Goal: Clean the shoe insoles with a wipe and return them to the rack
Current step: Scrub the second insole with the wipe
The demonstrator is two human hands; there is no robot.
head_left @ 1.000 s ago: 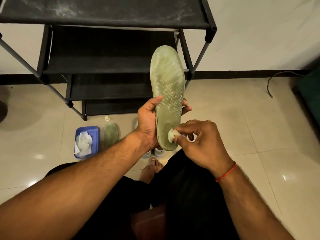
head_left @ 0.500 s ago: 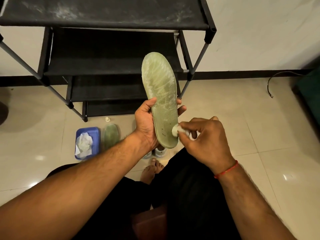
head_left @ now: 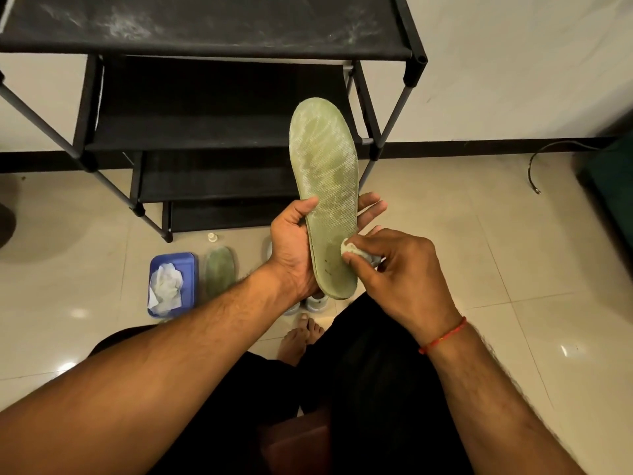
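A green insole (head_left: 325,173) stands upright in front of me, toe up, streaked with pale marks. My left hand (head_left: 293,248) grips its lower half, thumb on the front and fingers behind. My right hand (head_left: 394,269) pinches a small balled white wipe (head_left: 347,246) against the heel area of the insole. A second green insole (head_left: 219,270) lies flat on the floor below. The black shoe rack (head_left: 212,25) stands behind, its shelves bare and its top dusty.
A blue tray (head_left: 186,265) with crumpled white wipes sits on the tiled floor left of the second insole. A small white bottle cap (head_left: 213,237) is near the rack foot. Shoes (head_left: 315,303) peek out under my hands. A black cable (head_left: 534,166) lies at right.
The insole has shifted slightly and tilted its toe a little leftward. The wipe in my right hand has moved up along the heel area.
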